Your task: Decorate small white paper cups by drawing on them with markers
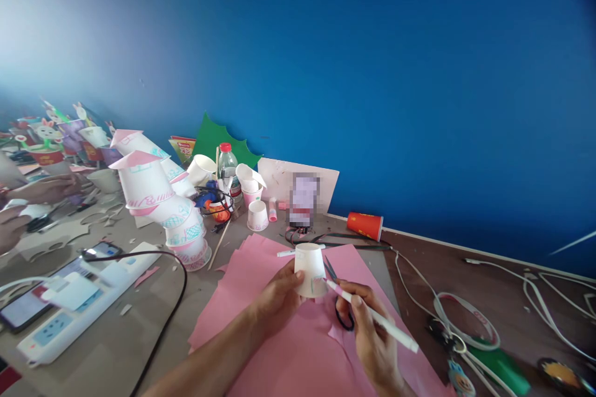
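An upside-down white paper cup (309, 263) is held by its left side in my left hand (280, 298), above pink paper sheets (279, 353). Faint teal and pink marks show on the cup near its wide rim. My right hand (371, 329) grips a white marker (386, 322) with a pink band, its tip at the cup's lower right side. Dark-handled scissors (345, 316) lie on the paper, partly behind the cup and my right hand. Another white marker (286, 254) rests behind the cup, partly hidden by it.
Stacked decorated cups (181, 223) rise at the left, near a power strip (51, 332) and black cable. Behind are a phone (303, 201), a bottle (227, 164) and a tipped red cup (364, 225). White cables (535, 291) lie right. Another person's hands (46, 189) are far left.
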Demonstrator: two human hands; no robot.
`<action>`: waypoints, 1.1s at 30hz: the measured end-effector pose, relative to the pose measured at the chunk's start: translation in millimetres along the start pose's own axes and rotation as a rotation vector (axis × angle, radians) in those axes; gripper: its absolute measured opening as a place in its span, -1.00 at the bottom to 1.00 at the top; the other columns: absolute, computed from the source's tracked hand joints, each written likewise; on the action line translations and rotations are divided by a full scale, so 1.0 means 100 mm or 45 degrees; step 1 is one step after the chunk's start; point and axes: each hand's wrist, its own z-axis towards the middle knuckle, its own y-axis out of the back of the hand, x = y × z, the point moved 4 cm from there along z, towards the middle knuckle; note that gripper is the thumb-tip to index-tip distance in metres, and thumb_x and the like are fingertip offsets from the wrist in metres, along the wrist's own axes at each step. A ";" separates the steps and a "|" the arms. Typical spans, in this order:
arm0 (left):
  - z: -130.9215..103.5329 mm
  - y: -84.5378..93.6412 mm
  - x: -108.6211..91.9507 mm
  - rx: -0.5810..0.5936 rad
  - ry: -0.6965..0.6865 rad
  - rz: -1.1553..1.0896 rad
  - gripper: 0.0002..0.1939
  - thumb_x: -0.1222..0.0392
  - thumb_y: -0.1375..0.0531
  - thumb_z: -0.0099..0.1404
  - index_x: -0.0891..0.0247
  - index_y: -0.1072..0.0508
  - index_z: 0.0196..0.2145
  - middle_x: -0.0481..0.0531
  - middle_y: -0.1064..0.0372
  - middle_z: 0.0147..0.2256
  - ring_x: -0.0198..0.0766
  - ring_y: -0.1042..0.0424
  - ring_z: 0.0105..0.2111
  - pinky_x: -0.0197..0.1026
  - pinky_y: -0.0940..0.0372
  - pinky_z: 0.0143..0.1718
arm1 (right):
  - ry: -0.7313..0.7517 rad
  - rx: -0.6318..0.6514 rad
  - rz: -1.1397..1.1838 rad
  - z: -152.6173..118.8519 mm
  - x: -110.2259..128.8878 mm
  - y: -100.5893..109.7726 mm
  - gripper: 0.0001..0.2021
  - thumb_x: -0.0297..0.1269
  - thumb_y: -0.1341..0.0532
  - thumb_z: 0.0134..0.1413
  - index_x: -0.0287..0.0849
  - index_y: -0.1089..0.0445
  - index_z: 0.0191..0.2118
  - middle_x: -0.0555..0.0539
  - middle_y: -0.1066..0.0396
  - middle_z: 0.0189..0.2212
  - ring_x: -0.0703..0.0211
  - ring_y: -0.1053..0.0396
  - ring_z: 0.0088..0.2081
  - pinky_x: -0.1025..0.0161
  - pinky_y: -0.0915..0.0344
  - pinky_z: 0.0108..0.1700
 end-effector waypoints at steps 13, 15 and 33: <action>0.01 0.06 0.04 0.040 -0.050 -0.038 -0.71 0.09 -0.24 0.26 0.33 -0.47 -0.14 0.10 -0.42 -0.34 -0.22 -0.35 -0.35 -0.21 -0.20 -0.30 | 0.139 0.160 -0.026 -0.12 0.07 -0.08 -0.76 -0.12 -0.11 0.30 -0.06 -0.50 -0.24 0.02 -0.37 -0.54 0.23 -0.35 -0.54 0.33 -0.32 -0.52; 0.01 0.06 0.04 0.053 -0.054 -0.034 -0.72 0.09 -0.23 0.26 0.33 -0.47 -0.15 0.10 -0.42 -0.34 -0.22 -0.35 -0.35 -0.21 -0.20 -0.30 | 0.139 0.121 -0.027 -0.11 0.08 -0.06 -0.75 -0.11 -0.12 0.30 -0.07 -0.50 -0.24 0.01 -0.37 -0.54 0.23 -0.34 -0.54 0.32 -0.32 -0.51; 0.00 0.05 0.04 0.010 0.044 -0.076 -0.61 0.10 -0.33 0.16 0.36 -0.52 -0.09 0.13 -0.47 -0.27 -0.21 -0.37 -0.31 -0.21 -0.21 -0.28 | 0.031 0.000 -0.016 0.03 0.01 0.02 -0.71 -0.08 -0.11 0.30 -0.16 -0.46 -0.23 0.03 -0.31 -0.59 0.24 -0.24 -0.56 0.33 -0.18 -0.55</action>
